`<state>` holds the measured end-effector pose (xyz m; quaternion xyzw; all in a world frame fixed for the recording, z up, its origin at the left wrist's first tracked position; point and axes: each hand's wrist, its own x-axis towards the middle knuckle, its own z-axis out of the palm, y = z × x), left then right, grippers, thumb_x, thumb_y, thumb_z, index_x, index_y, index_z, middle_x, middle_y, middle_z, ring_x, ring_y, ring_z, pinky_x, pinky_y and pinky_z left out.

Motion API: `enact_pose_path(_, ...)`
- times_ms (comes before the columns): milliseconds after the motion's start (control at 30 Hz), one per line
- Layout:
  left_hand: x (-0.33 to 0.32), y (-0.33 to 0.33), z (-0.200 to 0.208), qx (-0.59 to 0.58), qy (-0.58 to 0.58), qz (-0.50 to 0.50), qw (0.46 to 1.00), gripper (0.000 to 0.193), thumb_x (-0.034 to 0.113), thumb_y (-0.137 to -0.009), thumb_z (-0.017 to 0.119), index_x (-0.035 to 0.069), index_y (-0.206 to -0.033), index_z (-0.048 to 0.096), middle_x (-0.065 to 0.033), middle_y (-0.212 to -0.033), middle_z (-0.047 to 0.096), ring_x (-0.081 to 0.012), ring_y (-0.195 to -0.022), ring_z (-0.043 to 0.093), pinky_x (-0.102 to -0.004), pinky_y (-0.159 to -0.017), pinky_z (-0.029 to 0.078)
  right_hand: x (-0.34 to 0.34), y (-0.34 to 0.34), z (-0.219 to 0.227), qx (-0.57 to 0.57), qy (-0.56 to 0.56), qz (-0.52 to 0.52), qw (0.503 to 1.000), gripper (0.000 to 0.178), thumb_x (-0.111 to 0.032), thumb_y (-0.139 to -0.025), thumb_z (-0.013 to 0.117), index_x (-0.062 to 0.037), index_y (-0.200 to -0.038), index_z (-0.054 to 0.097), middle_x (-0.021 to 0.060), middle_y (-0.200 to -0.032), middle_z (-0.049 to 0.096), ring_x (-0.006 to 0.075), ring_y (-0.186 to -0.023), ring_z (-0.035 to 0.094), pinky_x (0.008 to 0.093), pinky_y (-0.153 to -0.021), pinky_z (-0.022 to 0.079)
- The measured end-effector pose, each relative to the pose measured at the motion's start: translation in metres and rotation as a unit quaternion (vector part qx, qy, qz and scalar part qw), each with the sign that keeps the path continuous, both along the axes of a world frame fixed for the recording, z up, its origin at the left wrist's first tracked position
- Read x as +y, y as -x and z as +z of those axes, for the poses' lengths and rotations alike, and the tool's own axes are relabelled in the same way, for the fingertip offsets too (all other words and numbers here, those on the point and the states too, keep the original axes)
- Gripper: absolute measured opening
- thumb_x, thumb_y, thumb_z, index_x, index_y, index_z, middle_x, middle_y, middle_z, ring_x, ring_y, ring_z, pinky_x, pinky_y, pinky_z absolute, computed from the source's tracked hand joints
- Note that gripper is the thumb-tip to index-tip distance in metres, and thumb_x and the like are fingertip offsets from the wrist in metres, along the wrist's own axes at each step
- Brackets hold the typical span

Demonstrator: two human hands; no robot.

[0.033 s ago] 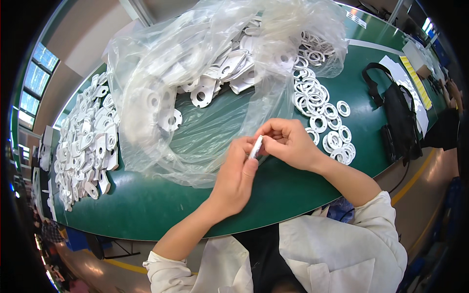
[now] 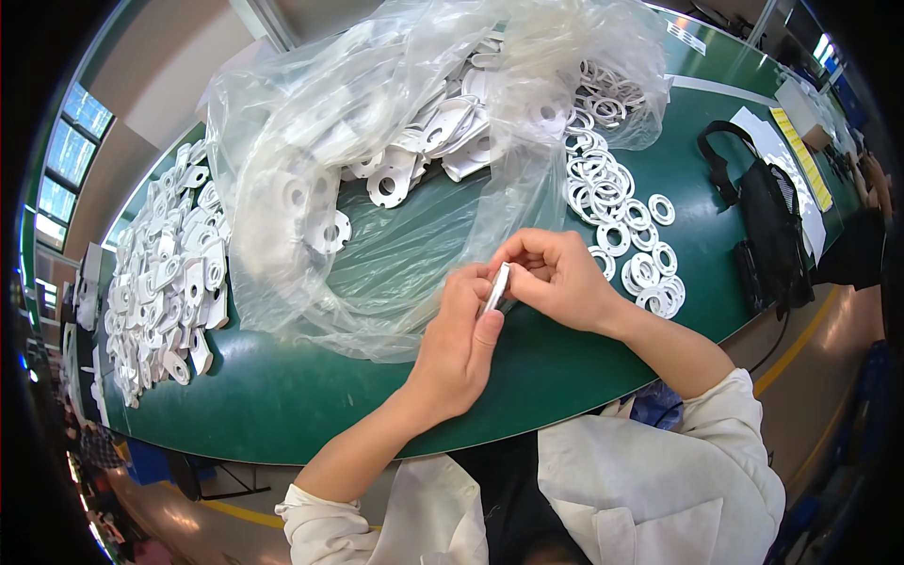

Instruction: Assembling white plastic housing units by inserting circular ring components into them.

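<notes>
Above the near part of the green table (image 2: 311,386), a small white plastic part (image 2: 497,287) is held nearly edge-on between my two hands. My left hand (image 2: 459,339) grips it from the left side, thumb against fingers. The curled fingers and thumb of my right hand (image 2: 556,278) pinch its upper right side. Most of the part is hidden by my fingers, so its full shape cannot be made out. Just beyond my hands spreads a big clear plastic bag (image 2: 395,325), with white flat plates with round holes (image 2: 388,185) in its mouth.
White rings (image 2: 612,238) lie loosely to the right of the bag. On the left is a large heap of white plastic pieces (image 2: 169,282). A black bag with a strap (image 2: 774,221) sits at the right edge, near white paper (image 2: 810,202) and a yellow strip (image 2: 802,160).
The white part has turned slightly in my fingers, showing a narrower edge, and my left hand has shifted a little. Everything on the table stays where it was.
</notes>
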<state>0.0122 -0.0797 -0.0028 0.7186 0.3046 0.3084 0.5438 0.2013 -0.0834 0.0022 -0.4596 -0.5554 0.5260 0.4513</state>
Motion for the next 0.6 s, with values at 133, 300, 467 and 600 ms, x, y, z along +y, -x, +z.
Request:
enact_pose_path(133, -0.006, -0.004, -0.005, 0.038, -0.127, 0.051, 0.99, 0.019, 0.016, -0.098, 0.044, 0.001, -0.11, 0.042, -0.0238, -0.123, 0.047, -0.0338, -0.083, 0.052, -0.04, -0.08, 0.044, -0.003, 0.003, 0.005, -0.106, -0.028, -0.028, 0.994, 0.015, 0.001, -0.085, 0.053, 0.0072, -0.095, 0.062, 0.0085, -0.087, 0.068, 0.0073, -0.079, 0.063, 0.0209, -0.069, 0.052)
enact_pose_path(300, -0.005, -0.01, -0.007, 0.053, -0.14, 0.107, 0.983, 0.019, 0.017, -0.099, 0.043, 0.001, -0.111, 0.042, -0.024, -0.122, 0.048, -0.0313, -0.086, 0.053, -0.039, -0.078, 0.044, -0.004, 0.012, 0.002, -0.112, -0.055, -0.091, 0.988, 0.019, 0.002, -0.083, 0.053, 0.0068, -0.098, 0.065, 0.0102, -0.091, 0.069, 0.0091, -0.077, 0.065, 0.0223, -0.069, 0.053)
enact_pose_path(467, 0.004, -0.011, -0.003, -0.006, 0.017, 0.163, 0.987, 0.031, 0.031, -0.103, 0.033, 0.004, -0.113, 0.044, -0.0118, -0.115, 0.054, -0.0174, -0.093, 0.056, -0.0299, -0.079, 0.045, -0.003, 0.013, 0.002, -0.157, -0.123, -0.116, 0.973, 0.021, 0.001, -0.083, 0.056, 0.0052, -0.101, 0.066, 0.0107, -0.094, 0.069, 0.013, -0.076, 0.067, 0.0241, -0.068, 0.055)
enact_pose_path(600, 0.019, 0.0, 0.001, -0.159, 0.287, 0.143, 0.934, 0.046, 0.043, -0.103, 0.027, 0.005, -0.119, 0.048, -0.0114, -0.105, 0.06, -0.0181, -0.085, 0.059, -0.032, -0.072, 0.049, -0.005, 0.009, 0.007, -0.097, -0.124, -0.05, 0.986, 0.022, -0.001, -0.087, 0.058, 0.0036, -0.107, 0.064, 0.0088, -0.096, 0.067, 0.0121, -0.079, 0.065, 0.0235, -0.07, 0.054)
